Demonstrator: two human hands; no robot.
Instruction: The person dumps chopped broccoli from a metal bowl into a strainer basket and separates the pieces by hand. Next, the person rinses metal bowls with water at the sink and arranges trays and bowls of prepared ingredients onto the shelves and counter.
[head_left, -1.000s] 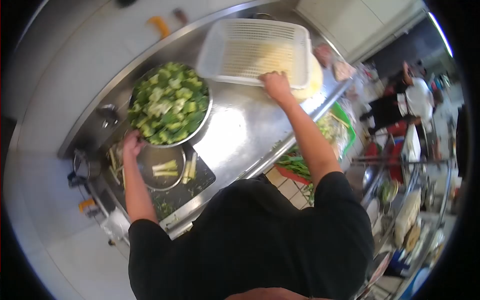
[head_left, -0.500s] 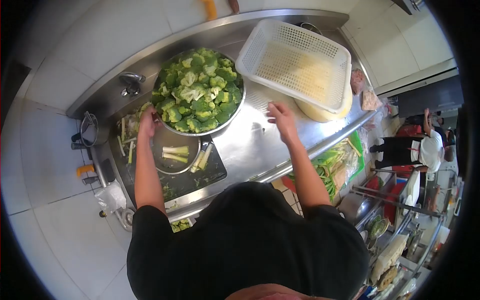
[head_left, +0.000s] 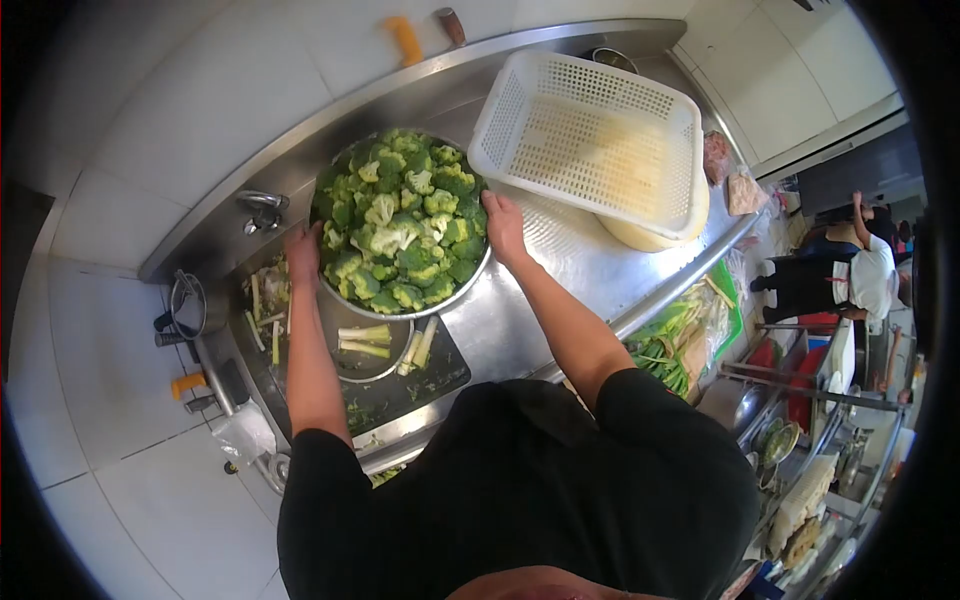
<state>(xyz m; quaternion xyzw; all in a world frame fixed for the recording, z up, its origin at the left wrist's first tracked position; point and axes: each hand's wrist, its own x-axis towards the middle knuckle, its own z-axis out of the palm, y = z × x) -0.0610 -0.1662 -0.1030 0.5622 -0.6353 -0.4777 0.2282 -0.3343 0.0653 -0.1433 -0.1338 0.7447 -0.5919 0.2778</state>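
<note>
A large metal bowl (head_left: pixel 462 292) heaped with green broccoli florets (head_left: pixel 400 225) is held between both my hands. My left hand (head_left: pixel 302 250) grips its left rim, and my right hand (head_left: pixel 504 222) grips the right rim; some fingers are hidden behind the bowl. Partly under it, nearer my body, sits a second round metal bowl (head_left: pixel 385 378) with pale broccoli stalks (head_left: pixel 363 340) inside. More stalks (head_left: pixel 425 345) lie just right of that bowl, on a dark surface (head_left: pixel 445 372) scattered with green scraps.
A white perforated basket (head_left: pixel 600 135) rests on a yellowish tub (head_left: pixel 640 236) to the right. A faucet (head_left: pixel 262 208) stands at the back left. Leafy greens (head_left: pixel 665 350) lie below the counter's right edge. Another person (head_left: pixel 870 270) stands farther off at right, near shelving.
My right hand has moved left from above the counter onto the bowl's right rim. The view has shifted slightly, and the broccoli bowl appears a little lower and nearer my body.
</note>
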